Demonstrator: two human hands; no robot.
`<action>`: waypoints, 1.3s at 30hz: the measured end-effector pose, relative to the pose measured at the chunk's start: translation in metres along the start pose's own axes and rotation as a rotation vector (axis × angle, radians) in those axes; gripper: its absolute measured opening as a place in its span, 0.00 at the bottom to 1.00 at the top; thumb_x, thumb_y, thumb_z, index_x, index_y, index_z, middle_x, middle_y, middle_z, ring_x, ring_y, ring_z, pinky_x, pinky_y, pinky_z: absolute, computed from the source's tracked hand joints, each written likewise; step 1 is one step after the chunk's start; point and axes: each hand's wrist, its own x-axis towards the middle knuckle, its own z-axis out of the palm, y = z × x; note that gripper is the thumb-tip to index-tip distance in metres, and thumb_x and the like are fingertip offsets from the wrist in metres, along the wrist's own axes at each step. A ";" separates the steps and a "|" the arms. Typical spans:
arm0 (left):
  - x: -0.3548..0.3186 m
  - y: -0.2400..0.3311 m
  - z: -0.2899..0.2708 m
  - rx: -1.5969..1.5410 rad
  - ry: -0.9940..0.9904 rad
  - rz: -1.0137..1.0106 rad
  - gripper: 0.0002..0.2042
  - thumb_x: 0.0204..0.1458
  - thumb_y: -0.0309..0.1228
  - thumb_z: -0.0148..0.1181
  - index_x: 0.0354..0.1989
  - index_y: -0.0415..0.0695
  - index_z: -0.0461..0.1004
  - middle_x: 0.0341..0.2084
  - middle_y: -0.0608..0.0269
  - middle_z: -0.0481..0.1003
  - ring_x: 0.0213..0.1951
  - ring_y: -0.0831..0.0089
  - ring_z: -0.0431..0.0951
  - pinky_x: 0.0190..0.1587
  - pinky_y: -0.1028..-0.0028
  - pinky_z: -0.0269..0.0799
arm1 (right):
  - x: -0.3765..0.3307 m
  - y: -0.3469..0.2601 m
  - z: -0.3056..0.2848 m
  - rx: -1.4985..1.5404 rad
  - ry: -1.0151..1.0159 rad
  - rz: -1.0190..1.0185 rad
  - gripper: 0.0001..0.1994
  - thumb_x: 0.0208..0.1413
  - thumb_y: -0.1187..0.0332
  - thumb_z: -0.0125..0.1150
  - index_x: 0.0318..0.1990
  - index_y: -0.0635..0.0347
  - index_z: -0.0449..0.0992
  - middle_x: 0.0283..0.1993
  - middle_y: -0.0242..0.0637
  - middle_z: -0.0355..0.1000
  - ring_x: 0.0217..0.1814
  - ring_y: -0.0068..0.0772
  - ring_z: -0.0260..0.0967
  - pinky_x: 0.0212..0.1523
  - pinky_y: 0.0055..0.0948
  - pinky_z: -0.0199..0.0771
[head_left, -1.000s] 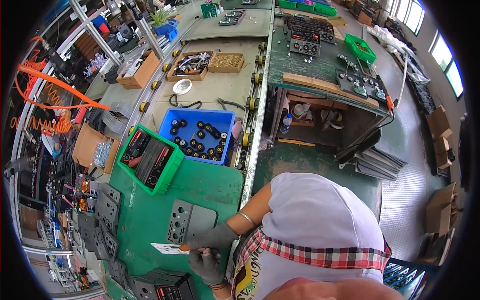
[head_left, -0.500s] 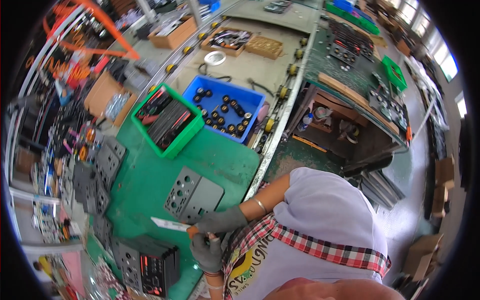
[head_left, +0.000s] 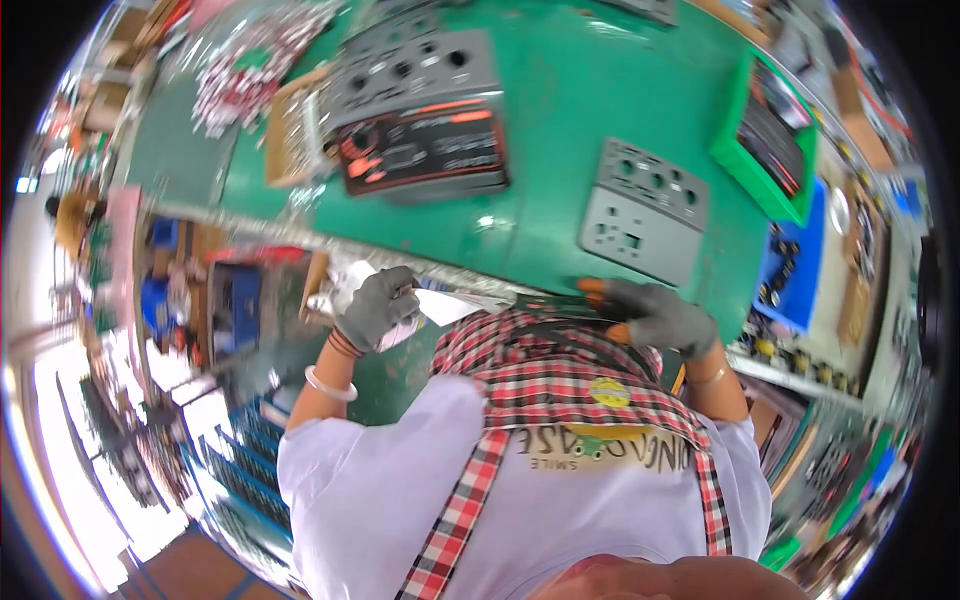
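- White sheet [head_left: 450, 304]: head view, near picture centre, before the waist of the checked apron [head_left: 560, 365]; all clock bearings below taken from it.
- Left hand [head_left: 380, 308], grey-gloved, at 9 o'clock: fingers bent in, pinching the sheet's near end.
- Right hand [head_left: 660, 318], also gloved, at 3 o'clock: fingers grasping a dark strip [head_left: 556, 306], one above, one below; its far end hidden by the hand. Whether strip and sheet join, cannot tell.
- Green tabletop [head_left: 545, 110] spreads toward 12 o'clock; its edge runs just beyond both hands.
- Grey panel [head_left: 648, 225], holed, lying flat at 2 o'clock, near the right hand.
- Green bin [head_left: 733, 150] farther out at 2 o'clock, dark units inside; it cuts off part of the blue bin [head_left: 803, 290] at 3 o'clock, which holds dark round parts.
- Panel stack [head_left: 420, 120] at 12 o'clock, black face with orange marks; it crowds the small cardboard box [head_left: 282, 140] between 10 and 11.
- Red-and-white bundle [head_left: 245, 75] beyond that box, blurred.
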 end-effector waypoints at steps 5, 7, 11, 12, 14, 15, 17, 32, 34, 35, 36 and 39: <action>-0.051 -0.153 -0.033 0.441 0.193 -0.547 0.10 0.43 0.34 0.51 0.27 0.40 0.68 0.25 0.47 0.72 0.34 0.52 0.74 0.38 0.61 0.69 | -0.012 0.008 0.002 0.696 0.196 0.001 0.39 0.42 0.54 0.64 0.59 0.68 0.57 0.52 0.45 0.65 0.52 0.36 0.64 0.54 0.31 0.61; -0.053 -0.150 -0.034 0.613 0.230 -0.666 0.10 0.44 0.35 0.52 0.31 0.41 0.70 0.32 0.47 0.73 0.38 0.50 0.73 0.42 0.58 0.68 | -0.009 0.001 0.001 0.718 0.270 -0.024 0.42 0.39 0.53 0.67 0.59 0.69 0.56 0.54 0.44 0.64 0.53 0.35 0.63 0.55 0.31 0.61; -0.035 -0.178 -0.025 0.823 0.288 -0.578 0.13 0.45 0.37 0.54 0.34 0.42 0.70 0.31 0.49 0.74 0.38 0.51 0.74 0.42 0.58 0.68 | -0.012 0.001 0.007 0.653 0.321 -0.030 0.42 0.40 0.53 0.66 0.60 0.67 0.55 0.55 0.42 0.63 0.53 0.36 0.63 0.55 0.33 0.61; -0.030 -0.179 -0.023 0.823 0.281 -0.570 0.13 0.45 0.37 0.54 0.34 0.42 0.70 0.31 0.49 0.74 0.38 0.51 0.74 0.42 0.58 0.68 | -0.013 0.003 0.009 0.655 0.330 -0.026 0.42 0.40 0.53 0.66 0.60 0.67 0.55 0.55 0.42 0.63 0.53 0.36 0.63 0.55 0.33 0.61; -0.017 -0.173 -0.017 0.906 0.327 -0.615 0.15 0.46 0.40 0.55 0.37 0.42 0.70 0.32 0.51 0.74 0.41 0.52 0.73 0.42 0.59 0.68 | -0.016 0.005 0.013 0.549 0.365 -0.076 0.41 0.40 0.54 0.66 0.60 0.66 0.57 0.55 0.41 0.63 0.54 0.34 0.63 0.53 0.32 0.62; -0.013 -0.173 -0.016 0.835 0.392 -0.546 0.15 0.46 0.40 0.57 0.37 0.42 0.71 0.31 0.54 0.75 0.40 0.50 0.74 0.42 0.57 0.68 | -0.018 0.006 0.014 0.550 0.382 -0.068 0.41 0.40 0.54 0.66 0.60 0.66 0.57 0.55 0.41 0.63 0.54 0.34 0.63 0.53 0.32 0.62; 0.001 -0.149 -0.009 0.815 0.165 -0.522 0.14 0.46 0.38 0.57 0.35 0.41 0.71 0.29 0.56 0.75 0.37 0.53 0.75 0.38 0.59 0.70 | -0.024 0.009 0.016 0.065 0.501 -0.127 0.38 0.36 0.59 0.68 0.58 0.63 0.61 0.56 0.43 0.62 0.54 0.37 0.63 0.51 0.35 0.64; 0.063 0.122 0.072 -0.502 -0.462 -0.067 0.08 0.50 0.30 0.52 0.26 0.38 0.66 0.17 0.63 0.70 0.17 0.80 0.69 0.20 0.80 0.66 | -0.037 -0.004 0.031 -0.810 0.765 -0.188 0.35 0.17 0.72 0.62 0.47 0.48 0.71 0.52 0.39 0.60 0.59 0.46 0.55 0.62 0.50 0.55; 0.070 0.123 0.074 -0.479 -0.482 -0.050 0.08 0.50 0.30 0.52 0.26 0.39 0.65 0.16 0.65 0.69 0.16 0.82 0.68 0.18 0.81 0.64 | -0.041 -0.003 0.031 -0.792 0.805 -0.267 0.35 0.17 0.72 0.62 0.46 0.48 0.72 0.53 0.39 0.60 0.60 0.45 0.55 0.62 0.50 0.54; 0.073 0.126 0.074 -0.480 -0.496 -0.049 0.07 0.51 0.29 0.51 0.25 0.39 0.65 0.15 0.65 0.69 0.16 0.82 0.68 0.18 0.81 0.63 | -0.043 -0.002 0.032 -0.786 0.816 -0.255 0.35 0.17 0.72 0.62 0.46 0.48 0.72 0.53 0.39 0.60 0.60 0.45 0.55 0.62 0.50 0.54; 0.076 0.128 0.075 -0.483 -0.507 -0.050 0.07 0.51 0.29 0.51 0.25 0.40 0.65 0.14 0.66 0.68 0.16 0.83 0.67 0.17 0.82 0.62 | -0.044 0.000 0.033 -0.766 0.821 -0.269 0.35 0.16 0.72 0.61 0.47 0.48 0.72 0.53 0.39 0.60 0.60 0.45 0.54 0.62 0.50 0.54; 0.077 0.128 0.077 -0.474 -0.574 -0.001 0.07 0.51 0.29 0.51 0.24 0.40 0.64 0.14 0.67 0.68 0.15 0.83 0.66 0.16 0.82 0.60 | -0.049 0.001 0.029 -0.715 0.798 -0.278 0.34 0.19 0.71 0.63 0.48 0.50 0.71 0.55 0.40 0.60 0.61 0.46 0.54 0.62 0.50 0.54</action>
